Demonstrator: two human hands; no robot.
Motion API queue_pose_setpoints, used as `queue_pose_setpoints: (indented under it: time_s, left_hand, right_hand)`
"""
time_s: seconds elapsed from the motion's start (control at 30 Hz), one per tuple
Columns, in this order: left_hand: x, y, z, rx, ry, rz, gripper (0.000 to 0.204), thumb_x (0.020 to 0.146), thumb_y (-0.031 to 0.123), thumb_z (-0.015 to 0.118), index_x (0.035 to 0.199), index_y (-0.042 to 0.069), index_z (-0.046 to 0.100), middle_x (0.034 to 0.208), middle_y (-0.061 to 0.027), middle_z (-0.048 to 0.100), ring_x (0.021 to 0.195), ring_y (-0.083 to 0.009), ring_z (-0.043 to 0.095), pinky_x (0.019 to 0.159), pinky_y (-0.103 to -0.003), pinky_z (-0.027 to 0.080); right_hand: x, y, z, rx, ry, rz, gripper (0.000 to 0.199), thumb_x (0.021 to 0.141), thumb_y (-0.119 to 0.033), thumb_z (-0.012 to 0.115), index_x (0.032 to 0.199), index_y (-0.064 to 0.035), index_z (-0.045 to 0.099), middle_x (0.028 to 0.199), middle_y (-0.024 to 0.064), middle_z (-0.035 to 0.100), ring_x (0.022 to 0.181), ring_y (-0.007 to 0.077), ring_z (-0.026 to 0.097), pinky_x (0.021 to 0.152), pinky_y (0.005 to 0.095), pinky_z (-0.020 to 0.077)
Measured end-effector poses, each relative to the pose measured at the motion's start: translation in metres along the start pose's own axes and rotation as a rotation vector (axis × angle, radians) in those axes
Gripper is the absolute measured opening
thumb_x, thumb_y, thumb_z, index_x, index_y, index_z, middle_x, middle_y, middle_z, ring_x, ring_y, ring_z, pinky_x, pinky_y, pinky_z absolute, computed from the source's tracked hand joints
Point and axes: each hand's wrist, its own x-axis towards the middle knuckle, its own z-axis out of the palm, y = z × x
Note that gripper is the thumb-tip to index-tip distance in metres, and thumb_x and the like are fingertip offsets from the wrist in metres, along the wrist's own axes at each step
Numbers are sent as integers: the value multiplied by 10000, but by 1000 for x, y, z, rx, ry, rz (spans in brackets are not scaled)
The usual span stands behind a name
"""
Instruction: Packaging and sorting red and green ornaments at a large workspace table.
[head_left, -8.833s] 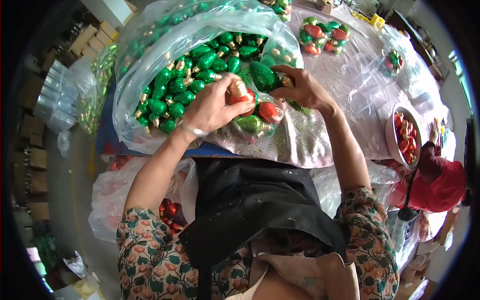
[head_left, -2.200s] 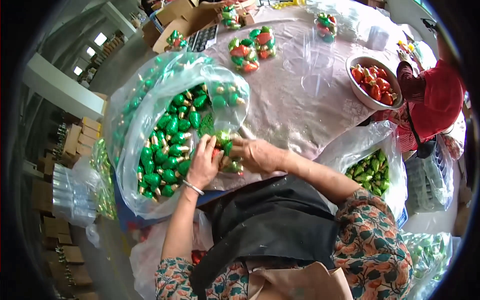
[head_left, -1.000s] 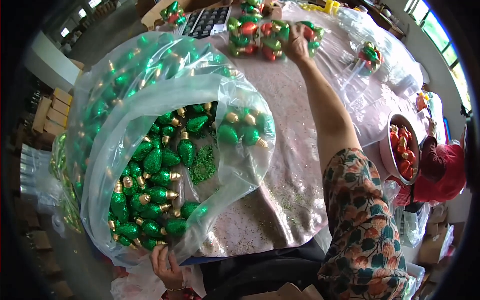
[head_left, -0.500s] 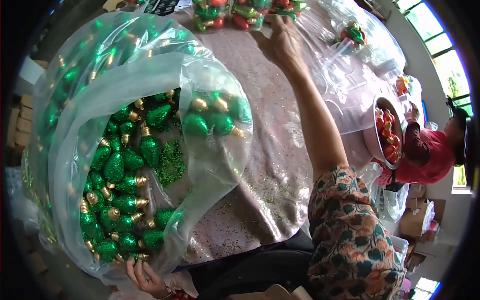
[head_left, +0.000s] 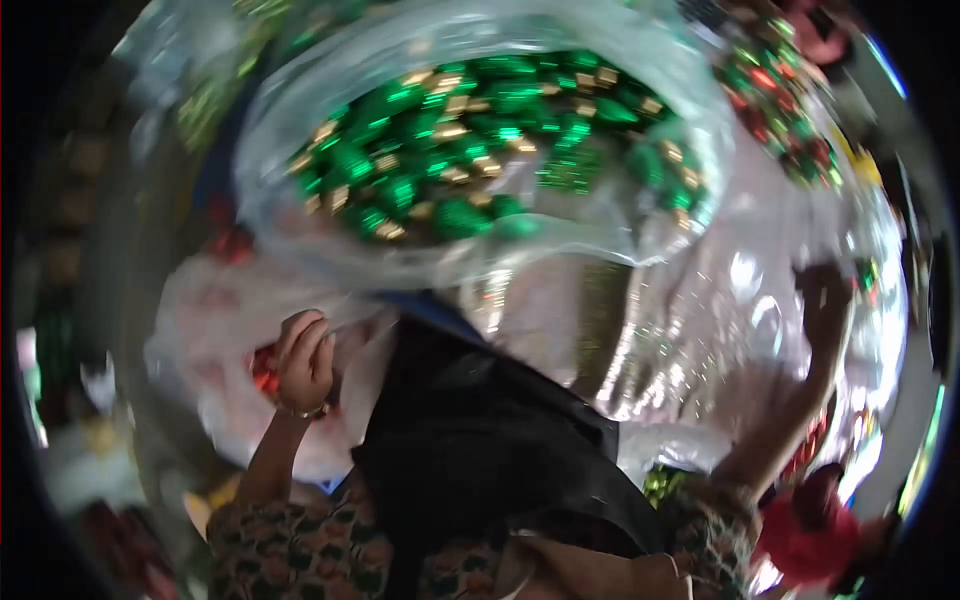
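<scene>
My left hand (head_left: 305, 362) is raised over a whitish plastic bag (head_left: 215, 350) to the left of my lap, its fingers curled together. Red shiny pieces (head_left: 264, 370) show right beside those fingers; whether the hand grips anything is hidden. My right hand (head_left: 826, 288) reaches out over the right part of the table, dark and smeared by motion, so its fingers cannot be read. In front of me, a large clear plastic bag (head_left: 690, 240) gapes around many green glittery bulb-shaped ornaments (head_left: 465, 215) with gold caps.
A pinkish, glitter-strewn cloth (head_left: 540, 310) covers the table. Red and green ornaments (head_left: 780, 100) cluster at the far right. A person in red (head_left: 810, 530) is at the lower right. Black fabric (head_left: 480, 430) lies across my lap.
My view has swung left and blurred. The left hand has left the edge of the green ornaments' bag for the whitish bag. The right hand is no longer by the containers of ornaments.
</scene>
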Motion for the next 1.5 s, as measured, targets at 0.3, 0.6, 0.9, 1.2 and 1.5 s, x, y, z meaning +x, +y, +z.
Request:
queue_pose_setpoints:
  time_s: [0.3, 0.6, 0.9, 1.2, 1.5]
  left_hand:
    - [-257, -165, 4, 127, 158, -898, 219, 847, 221, 586, 912, 17, 632, 743, -135, 633, 684, -262, 607, 621, -376, 473]
    - [-240, -246, 33, 507, -285, -928, 324, 765, 260, 621, 995, 33, 597, 1022, -194, 608, 937, -329, 593, 789, -418, 494]
    - [-212, -288, 126, 342, -748, -883, 852, 732, 392, 620, 1419, 88, 218, 1462, -156, 226, 1354, -295, 202, 1086, -381, 224]
    - [-203, -252, 78, 159, -484, -1082, 432, 826, 360, 520, 1088, 25, 593, 1081, -162, 605, 971, -325, 568, 839, -381, 448]
    - [-95, -180, -14, -1273, 319, -813, 242, 883, 261, 532, 932, 34, 599, 836, -47, 578, 719, -153, 544, 655, -303, 456]
  right_hand:
    - [-79, -177, 93, -101, -274, -381, 186, 740, -155, 723, 742, -54, 566, 603, 61, 583, 555, 211, 557, 573, 329, 434]
    - [-68, -216, 125, -197, -430, -213, 281, 739, -249, 727, 850, -35, 583, 646, 77, 596, 626, 261, 578, 700, 365, 442]
    - [-79, -215, 120, -465, -286, -251, 294, 723, -242, 739, 902, -50, 606, 736, 61, 617, 713, 230, 596, 971, 418, 336]
    - [-85, -199, 113, -244, -341, -224, 187, 749, -228, 704, 761, -79, 591, 698, 49, 597, 667, 227, 585, 940, 413, 353]
    - [-98, -204, 123, -178, -328, -381, 261, 731, -264, 711, 795, -57, 566, 790, 87, 578, 812, 249, 565, 938, 408, 343]
